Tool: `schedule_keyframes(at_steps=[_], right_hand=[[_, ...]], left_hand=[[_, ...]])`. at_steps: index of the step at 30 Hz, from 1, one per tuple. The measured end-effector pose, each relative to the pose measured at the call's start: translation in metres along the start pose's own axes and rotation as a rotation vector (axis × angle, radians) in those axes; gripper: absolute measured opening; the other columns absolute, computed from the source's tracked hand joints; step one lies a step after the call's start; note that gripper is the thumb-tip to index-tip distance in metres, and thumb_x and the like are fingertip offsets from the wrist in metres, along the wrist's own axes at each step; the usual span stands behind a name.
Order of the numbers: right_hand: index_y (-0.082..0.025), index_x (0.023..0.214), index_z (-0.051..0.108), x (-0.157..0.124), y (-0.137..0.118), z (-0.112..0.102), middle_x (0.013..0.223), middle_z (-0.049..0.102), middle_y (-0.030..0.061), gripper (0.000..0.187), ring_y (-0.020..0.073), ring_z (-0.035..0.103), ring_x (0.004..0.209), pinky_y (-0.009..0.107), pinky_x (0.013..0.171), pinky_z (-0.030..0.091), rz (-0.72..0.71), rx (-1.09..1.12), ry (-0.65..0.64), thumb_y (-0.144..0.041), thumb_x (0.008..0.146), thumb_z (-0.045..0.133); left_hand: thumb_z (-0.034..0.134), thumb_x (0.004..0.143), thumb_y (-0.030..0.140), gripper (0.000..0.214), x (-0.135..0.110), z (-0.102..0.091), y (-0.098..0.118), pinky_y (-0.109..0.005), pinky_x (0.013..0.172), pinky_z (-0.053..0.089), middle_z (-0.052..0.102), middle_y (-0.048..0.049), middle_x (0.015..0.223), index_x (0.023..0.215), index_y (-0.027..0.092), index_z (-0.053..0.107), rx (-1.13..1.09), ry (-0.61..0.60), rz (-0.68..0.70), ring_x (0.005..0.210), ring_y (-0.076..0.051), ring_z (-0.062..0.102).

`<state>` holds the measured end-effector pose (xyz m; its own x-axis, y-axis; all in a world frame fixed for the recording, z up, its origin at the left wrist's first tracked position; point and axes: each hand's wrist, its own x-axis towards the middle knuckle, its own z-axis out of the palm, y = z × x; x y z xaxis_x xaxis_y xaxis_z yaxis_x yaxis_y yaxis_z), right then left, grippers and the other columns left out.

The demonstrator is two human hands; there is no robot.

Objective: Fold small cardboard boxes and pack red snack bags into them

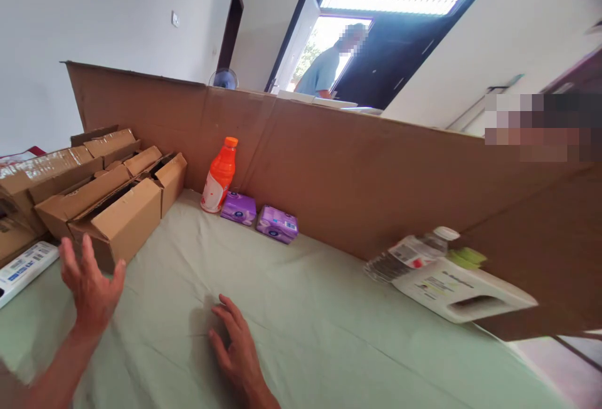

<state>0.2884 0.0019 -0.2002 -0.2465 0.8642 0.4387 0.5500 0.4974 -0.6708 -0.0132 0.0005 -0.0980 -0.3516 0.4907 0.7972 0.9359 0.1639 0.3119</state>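
Observation:
My left hand [90, 288] is raised just above the pale green cloth [305, 321], fingers spread and empty, close to the nearest brown cardboard box [120, 221]. My right hand [235, 346] rests flat on the cloth with its fingers stretched out, holding nothing. An orange bottle [219, 175] stands upright at the back against a long cardboard wall [357, 170]. Two purple packets [239, 208] [277, 223] lie beside the bottle.
Several cardboard boxes are stacked at the left. A white flat pack [23, 268] lies at the left edge. At the right lie a clear bottle [411, 252] and a white jug [458, 291]. A person [327, 67] stands in the far doorway.

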Motion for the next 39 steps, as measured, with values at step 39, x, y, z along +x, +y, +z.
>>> schedule_keyframes(at_steps=[39], right_hand=[[-0.034,0.146,0.052,-0.14,-0.099,0.004,0.152,0.054,0.0057,0.064,0.0324,0.054,0.136,0.051,0.112,0.044,-0.293,-0.274,-0.028,-0.043,0.086,0.071]], left_hand=[[0.06,0.085,0.03,0.045,-0.124,-0.123,0.033,-0.068,0.11,0.037,0.062,-0.015,0.144,0.128,0.026,0.07,-0.08,-0.985,0.382,0.134,-0.039,0.055]])
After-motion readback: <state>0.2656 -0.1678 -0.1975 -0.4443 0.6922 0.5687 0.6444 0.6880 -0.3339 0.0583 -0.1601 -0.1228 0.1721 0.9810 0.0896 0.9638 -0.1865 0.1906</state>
